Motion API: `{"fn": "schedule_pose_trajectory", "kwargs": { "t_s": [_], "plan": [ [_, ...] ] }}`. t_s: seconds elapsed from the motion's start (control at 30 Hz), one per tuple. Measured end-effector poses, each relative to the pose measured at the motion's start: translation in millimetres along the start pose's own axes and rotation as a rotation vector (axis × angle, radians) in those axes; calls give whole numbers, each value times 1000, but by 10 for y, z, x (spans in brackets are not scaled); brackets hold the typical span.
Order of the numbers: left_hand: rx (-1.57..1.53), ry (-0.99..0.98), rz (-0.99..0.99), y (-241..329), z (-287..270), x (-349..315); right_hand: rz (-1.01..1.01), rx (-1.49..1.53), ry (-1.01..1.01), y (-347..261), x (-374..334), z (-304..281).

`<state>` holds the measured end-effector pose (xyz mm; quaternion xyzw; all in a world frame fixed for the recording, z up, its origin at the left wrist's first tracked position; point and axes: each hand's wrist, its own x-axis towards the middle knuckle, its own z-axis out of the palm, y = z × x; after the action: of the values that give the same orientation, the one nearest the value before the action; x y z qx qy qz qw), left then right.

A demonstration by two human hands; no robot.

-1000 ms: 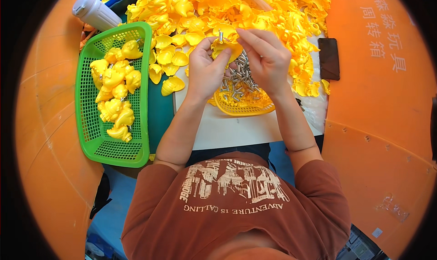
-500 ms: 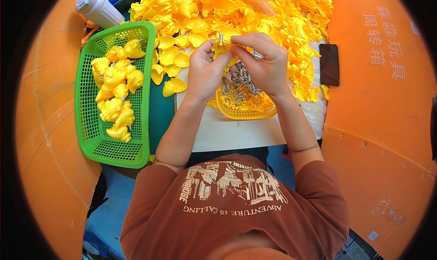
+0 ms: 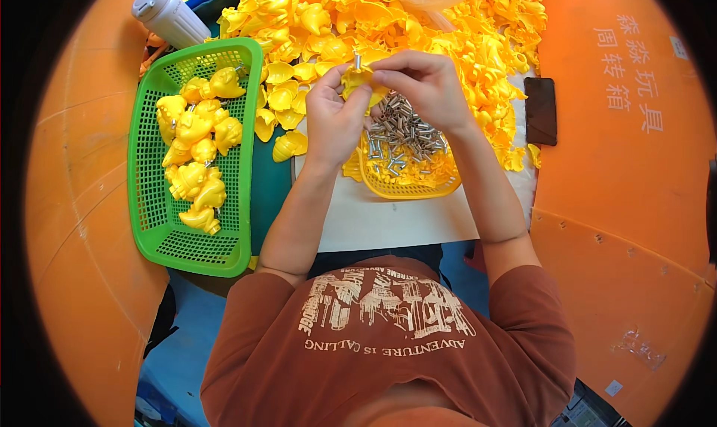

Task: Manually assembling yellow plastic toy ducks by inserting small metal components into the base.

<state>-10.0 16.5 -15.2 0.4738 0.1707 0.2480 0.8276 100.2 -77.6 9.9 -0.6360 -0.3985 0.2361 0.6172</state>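
Over the far side of a yellow basket (image 3: 409, 194), my left hand (image 3: 334, 119) is closed on a yellow plastic shell piece (image 3: 357, 79). A short metal pin (image 3: 358, 62) stands upright from the top of that piece. My right hand (image 3: 433, 91) meets it from the other side, thumb and index finger pinched at the piece's right edge. The fingers partly hide the piece, so its full shape does not show. Many loose silvery metal pins (image 3: 407, 132) lie in the basket below, on top of yellow plastic bits.
At left stands a green basket (image 3: 246, 150) holding several yellow figures (image 3: 196, 124) with metal pins sticking out. A heap of yellow shells (image 3: 336, 16) covers the far table. A white-grey lidded cup (image 3: 172, 16) is behind the green basket; a dark phone (image 3: 541, 111) lies at right.
My right fingers have come down slightly against the yellow piece's right side, and more of the pins in the basket now show. The whole view has shifted a little.
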Motion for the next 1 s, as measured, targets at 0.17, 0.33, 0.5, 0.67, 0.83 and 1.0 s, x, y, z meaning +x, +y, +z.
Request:
{"fn": "schedule_pose_trajectory", "kwargs": {
  "t_s": [0.17,0.33,0.5,0.67,0.83,1.0],
  "plan": [
    [-3,69,59,35,-256,172,55,77,-219,102,464,154],
    [-105,328,258,220,-441,251,-104,-685,-88,264,828,258],
    [-194,348,222,197,-459,246,68,-1151,-384,385,776,561],
    [-169,339,215,193,-420,242,177,-1017,-378,371,767,376],
    [-207,315,209,119,-370,258,35,-986,-324,278,626,458],
    [-375,247,140,196,-326,215,156,-1209,-442,393,736,566]
  ]
}}
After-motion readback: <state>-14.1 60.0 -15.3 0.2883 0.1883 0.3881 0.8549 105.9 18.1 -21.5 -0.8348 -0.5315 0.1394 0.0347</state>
